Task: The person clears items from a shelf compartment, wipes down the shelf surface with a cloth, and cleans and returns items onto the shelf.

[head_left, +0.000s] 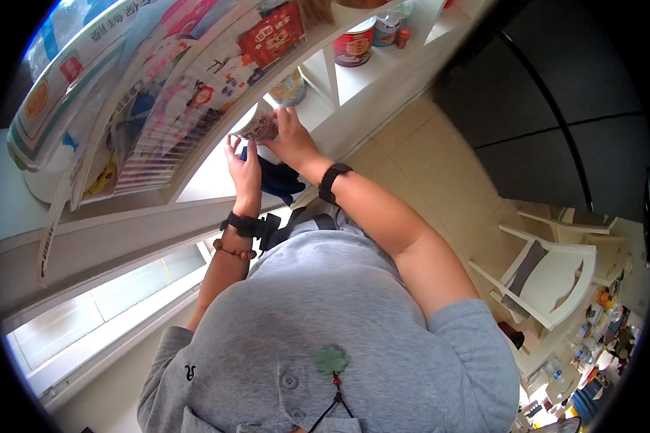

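A round tub with a pale lid and dark printing (258,123) is between my hands, inside a white shelf compartment. My right hand (294,142) grips its right side, with the fingers reaching over the far edge. On its near left side, the fingertips and thumb of my left hand (244,170) are against it. A dark blue cloth (277,174) lies just below the tub, partly hidden by my left hand. Behind the tub stands a yellowish container (288,89) in the same row. Whether the tub's base rests on the shelf is hidden.
Bagged, printed packages (195,92) crowd the shelf top at upper left. A red tin (353,46) and a blue-grey can (385,32) share the neighbouring compartment. To the right are a dark cabinet (520,103), a white chair (558,276) and a cluttered table (569,373).
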`<move>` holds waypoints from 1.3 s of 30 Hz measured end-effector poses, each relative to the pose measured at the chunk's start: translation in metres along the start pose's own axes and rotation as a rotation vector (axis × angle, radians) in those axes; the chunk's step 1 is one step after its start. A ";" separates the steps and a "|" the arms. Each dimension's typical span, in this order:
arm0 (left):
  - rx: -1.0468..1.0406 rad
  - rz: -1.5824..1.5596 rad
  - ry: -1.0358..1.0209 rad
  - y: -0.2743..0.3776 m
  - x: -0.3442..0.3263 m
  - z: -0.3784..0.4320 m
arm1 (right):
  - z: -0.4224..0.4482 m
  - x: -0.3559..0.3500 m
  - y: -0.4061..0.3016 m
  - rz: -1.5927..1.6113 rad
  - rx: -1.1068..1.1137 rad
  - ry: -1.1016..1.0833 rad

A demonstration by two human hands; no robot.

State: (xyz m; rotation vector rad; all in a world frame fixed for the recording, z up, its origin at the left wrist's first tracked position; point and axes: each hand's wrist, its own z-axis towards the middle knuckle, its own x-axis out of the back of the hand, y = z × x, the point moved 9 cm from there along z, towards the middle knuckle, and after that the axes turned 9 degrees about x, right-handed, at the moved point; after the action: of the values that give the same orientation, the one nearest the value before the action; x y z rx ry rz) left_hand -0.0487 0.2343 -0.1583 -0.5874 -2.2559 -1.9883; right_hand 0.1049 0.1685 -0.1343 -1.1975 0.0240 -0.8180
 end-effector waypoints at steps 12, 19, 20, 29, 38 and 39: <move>-0.219 0.253 0.185 0.023 0.011 -0.013 | 0.007 0.022 -0.009 -0.017 0.095 0.024; -0.347 0.829 -0.416 0.039 -0.019 -0.084 | 0.018 0.148 -0.053 0.093 0.094 0.175; -0.311 0.914 -0.390 0.032 -0.010 -0.079 | 0.025 0.177 -0.072 0.068 0.180 0.285; -0.408 0.979 -0.503 0.030 -0.030 -0.063 | 0.117 0.272 -0.204 -0.668 0.503 0.352; -0.348 0.770 -0.536 0.066 -0.037 -0.070 | 0.049 0.315 -0.203 -0.369 0.723 0.763; -0.360 0.736 -0.527 0.071 -0.037 -0.069 | 0.029 0.315 -0.189 -0.274 0.667 0.792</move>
State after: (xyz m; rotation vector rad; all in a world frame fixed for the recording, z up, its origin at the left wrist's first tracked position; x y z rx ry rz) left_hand -0.0044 0.1648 -0.0920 -1.8346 -1.4662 -1.9501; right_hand 0.2403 -0.0110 0.1578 -0.2034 0.2208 -1.3684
